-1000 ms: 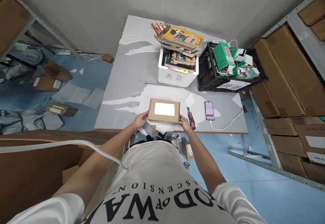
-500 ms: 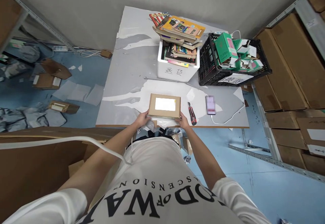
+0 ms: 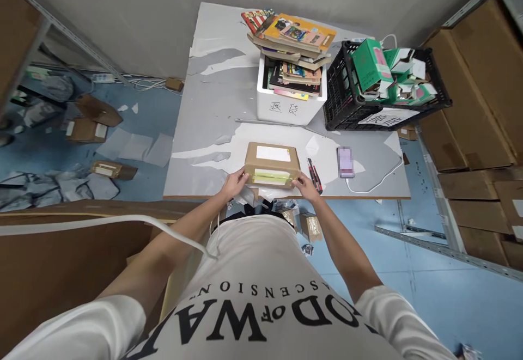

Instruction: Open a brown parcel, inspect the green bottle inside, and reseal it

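A small brown cardboard box (image 3: 251,153) is at the table's near edge with a white label on its top. Its near side faces me and shows a yellow-green strip and a white patch. My left hand (image 3: 235,183) grips the near left corner, fingers closed on it. At the near right corner my right hand (image 3: 305,187) pinches the box in the same way. Just right of that hand lies a red and black utility knife (image 3: 314,176). A phone (image 3: 345,162) on a white cable is farther right.
A white bin (image 3: 288,110) overflowing with books stands at the back of the table (image 3: 220,93). Beside it, a black crate (image 3: 347,115) holds green boxes. Cartons (image 3: 474,210) stack on the right shelving. A white cable (image 3: 134,218) crosses at left. Parcels and packaging litter the floor.
The box has tilted, so its near side with the yellow-green strip now shows. Both hands have stayed on its near corners. The view has shifted slightly.
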A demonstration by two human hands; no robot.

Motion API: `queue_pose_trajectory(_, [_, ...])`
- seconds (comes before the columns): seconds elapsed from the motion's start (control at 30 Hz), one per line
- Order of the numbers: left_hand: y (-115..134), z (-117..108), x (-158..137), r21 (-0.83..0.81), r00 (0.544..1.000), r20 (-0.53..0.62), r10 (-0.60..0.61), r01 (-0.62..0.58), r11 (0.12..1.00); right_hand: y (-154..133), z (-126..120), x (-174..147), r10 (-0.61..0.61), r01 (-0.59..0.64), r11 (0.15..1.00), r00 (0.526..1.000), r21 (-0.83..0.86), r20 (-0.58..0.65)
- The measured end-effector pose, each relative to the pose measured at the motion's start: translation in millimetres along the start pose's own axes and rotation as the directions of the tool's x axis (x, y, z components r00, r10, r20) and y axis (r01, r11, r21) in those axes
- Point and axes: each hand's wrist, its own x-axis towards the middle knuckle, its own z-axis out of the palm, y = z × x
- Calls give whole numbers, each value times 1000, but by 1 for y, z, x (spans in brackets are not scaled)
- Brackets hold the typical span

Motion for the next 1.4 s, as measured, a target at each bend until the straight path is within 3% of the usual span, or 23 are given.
queue_pose_trajectory(0.07, [11,-5,3,1,998,-70,3,-3,1000,-14,-4,0,-6,6,1000,1000,20,-6])
queue_pose_trajectory(0.17, [26,-11,10,39,990,-139,-32,38,999,-32,-7,1,43,-53,992,995,-114,-88])
queue_pose_trajectory(0.27, [35,-14,16,61,983,-168,-78,89,994,-43,-9,5,83,-122,960,984,-251,-160])
queue_pose_trajectory(0.4, [38,-13,22,53,970,-175,-171,183,982,-43,-9,11,121,-178,932,974,-315,-193])
queue_pose_trajectory(0.8, [33,-5,21,3,961,-167,-222,226,974,-19,-4,11,276,-288,957,934,-23,-228])
queue_pose_trajectory(1.03, [9,-4,17,-159,965,-124,-233,212,964,2,-3,5,370,-319,916,906,245,-206])
queue_pose_trajectory(1.13, [-2,-4,12,-194,985,-34,-168,158,968,17,-2,-2,306,-279,947,932,158,-194])
queue_pose_trajectory(1.23, [-8,1,9,-188,993,75,-90,103,977,28,4,-7,252,-247,967,962,61,-107])
queue_pose_trajectory(1.4, [-9,10,10,-179,989,136,-65,89,980,24,12,-5,204,-198,978,973,64,-107])
